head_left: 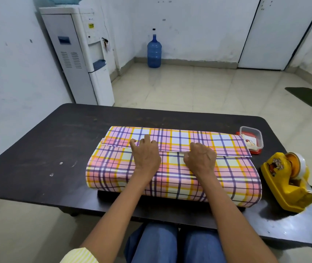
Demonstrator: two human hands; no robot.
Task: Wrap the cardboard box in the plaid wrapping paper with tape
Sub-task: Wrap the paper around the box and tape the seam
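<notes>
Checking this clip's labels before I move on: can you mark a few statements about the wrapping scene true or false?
1. Both the left hand and the right hand rest on the plaid wrapping paper. True.
2. The left hand holds the tape dispenser. False: it sits untouched on the table, to the person's right.
3. The far flap of paper overlaps the near flap on top. True.
4. The clear container sits at the table's left end. False: it is at the far right, beyond the paper's right end.
5. A blue water bottle stands on the floor by the far wall. True.
</notes>
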